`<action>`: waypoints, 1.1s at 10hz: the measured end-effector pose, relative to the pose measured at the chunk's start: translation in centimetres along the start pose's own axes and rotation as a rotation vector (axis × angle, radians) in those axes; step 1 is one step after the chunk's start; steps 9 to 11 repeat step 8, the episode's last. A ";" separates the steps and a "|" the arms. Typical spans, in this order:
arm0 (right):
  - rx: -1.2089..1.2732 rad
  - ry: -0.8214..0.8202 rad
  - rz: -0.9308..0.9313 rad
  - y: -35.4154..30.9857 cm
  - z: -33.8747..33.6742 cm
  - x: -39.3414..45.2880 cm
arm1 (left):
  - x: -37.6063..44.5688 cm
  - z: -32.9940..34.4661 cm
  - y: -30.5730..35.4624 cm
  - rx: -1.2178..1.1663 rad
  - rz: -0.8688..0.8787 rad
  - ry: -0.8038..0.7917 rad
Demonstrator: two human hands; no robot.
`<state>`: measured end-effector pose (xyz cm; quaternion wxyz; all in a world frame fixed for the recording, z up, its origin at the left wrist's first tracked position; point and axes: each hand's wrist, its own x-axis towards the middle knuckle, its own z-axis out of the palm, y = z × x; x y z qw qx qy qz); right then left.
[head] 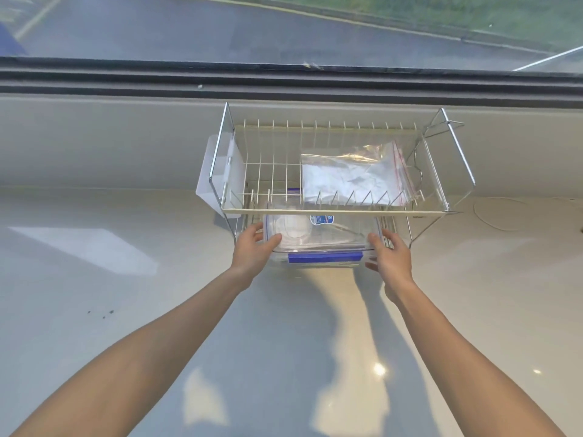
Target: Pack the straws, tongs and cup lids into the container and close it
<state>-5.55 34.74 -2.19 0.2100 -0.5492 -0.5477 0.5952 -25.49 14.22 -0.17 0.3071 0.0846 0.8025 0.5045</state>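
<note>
A clear plastic container with blue latches sits on the lower tier of a two-tier wire rack, its front end sticking out toward me. Pale white items show through its lid on the left side; I cannot tell what they are. My left hand grips the container's left front corner, thumb on top. My right hand holds the right front corner. A blue latch runs along the front edge between my hands.
On the rack's upper tier lies a clear zip bag with white contents. A white plastic tray hangs on the rack's left side. The rack stands on a glossy pale counter against a window sill. A thin white cord lies to the right.
</note>
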 end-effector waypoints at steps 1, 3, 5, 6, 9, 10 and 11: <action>-0.033 0.012 0.002 -0.5 0.6 1.5 | 1.4 0.4 0.5 0.013 -0.011 0.013; -0.050 0.019 -0.006 0.0 1.1 2.9 | 2.6 0.8 0.5 0.054 0.002 0.025; -0.128 0.009 -0.065 -0.1 1.0 2.1 | 1.9 0.6 0.7 0.105 0.050 -0.012; -0.338 -0.006 -0.108 -1.0 1.0 1.1 | 1.2 0.1 1.2 0.125 0.060 -0.048; -0.760 -0.065 -0.313 -1.7 0.1 -2.6 | -1.6 -1.6 1.2 0.329 0.193 -0.145; -0.760 -0.065 -0.313 -1.7 0.1 -2.6 | -1.6 -1.6 1.2 0.329 0.193 -0.145; -0.760 -0.065 -0.313 -1.7 0.1 -2.6 | -1.6 -1.6 1.2 0.329 0.193 -0.145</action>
